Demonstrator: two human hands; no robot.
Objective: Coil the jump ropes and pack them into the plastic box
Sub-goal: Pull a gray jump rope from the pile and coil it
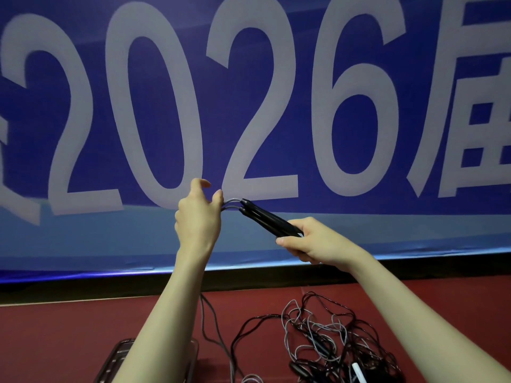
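Observation:
Both hands are raised in front of the banner. My right hand [307, 241] grips the two black handles [265, 218] of one jump rope, held side by side. Two grey cords [231, 204] leave the handle tips and pass into my left hand [197, 217], which pinches them with thumb and fingers. The cords hang down behind my left forearm to the red floor [55, 341]. A clear plastic box [116, 360] sits at the bottom, partly hidden by my left arm. A tangled pile of black and grey jump ropes [331, 335] lies to its right.
A big blue banner [249, 106] with white "2026" fills the background, its lower edge meeting a dark ledge. A white handle [358, 371] pokes from the rope pile at the bottom.

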